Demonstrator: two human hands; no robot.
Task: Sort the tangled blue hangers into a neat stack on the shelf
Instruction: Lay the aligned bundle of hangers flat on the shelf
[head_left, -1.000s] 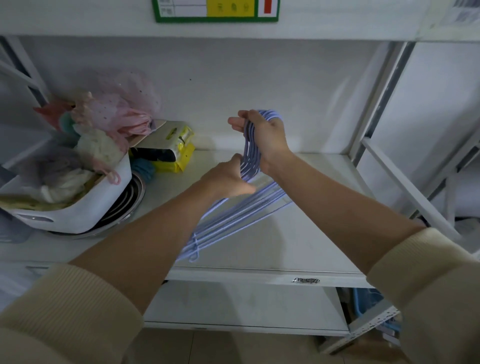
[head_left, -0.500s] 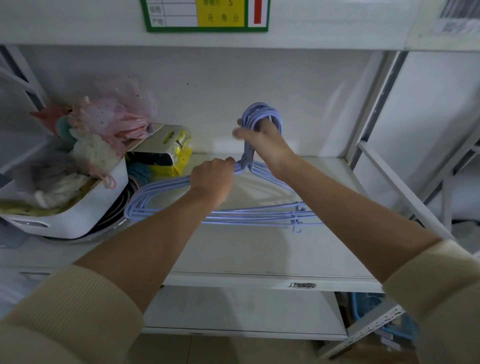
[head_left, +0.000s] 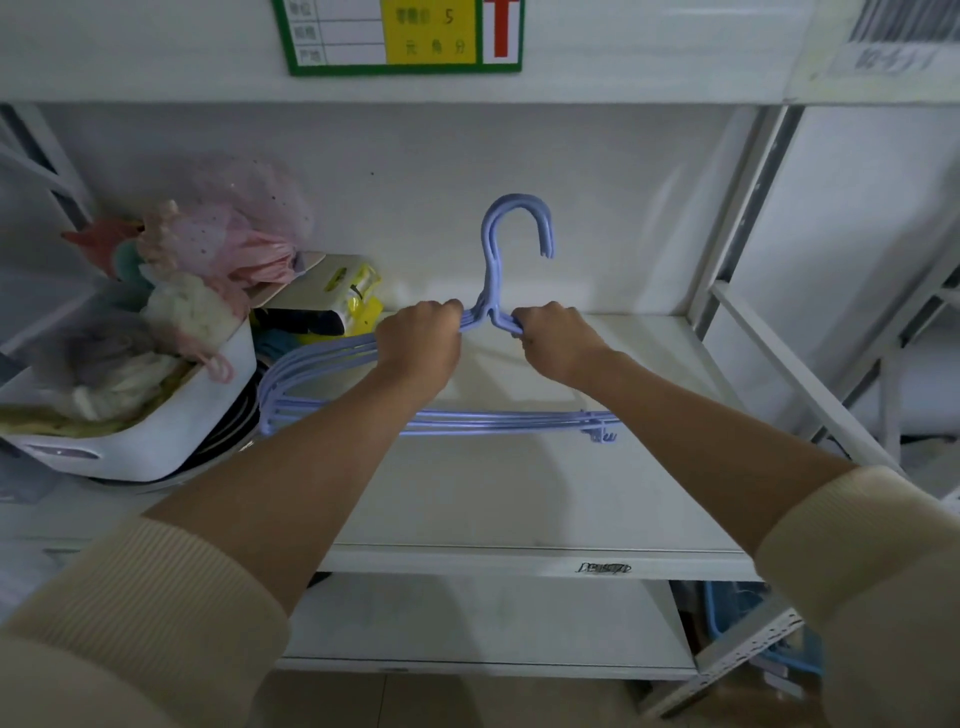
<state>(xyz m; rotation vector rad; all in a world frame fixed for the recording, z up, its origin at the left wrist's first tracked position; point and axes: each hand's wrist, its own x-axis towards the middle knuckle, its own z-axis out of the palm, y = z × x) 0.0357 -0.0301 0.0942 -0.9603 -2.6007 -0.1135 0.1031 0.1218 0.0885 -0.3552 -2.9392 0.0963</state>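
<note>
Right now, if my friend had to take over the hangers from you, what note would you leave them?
Left hand: shut on the blue hangers, left of the hooks.
Right hand: shut on the same bunch, right of the hooks.
Hangers: gathered, hooks lined up and pointing up, bottom bars low over the shelf; left ends sit close to the white bin.
Done: bunch looks untangled and aligned.
Left: lay it flat on the shelf, let go.

Blue hangers (head_left: 498, 422), bunched, hooks at 12 o'clock; left hand (head_left: 422, 338) and right hand (head_left: 557, 340) grip shoulders; shelf (head_left: 519, 493) beneath.
</note>
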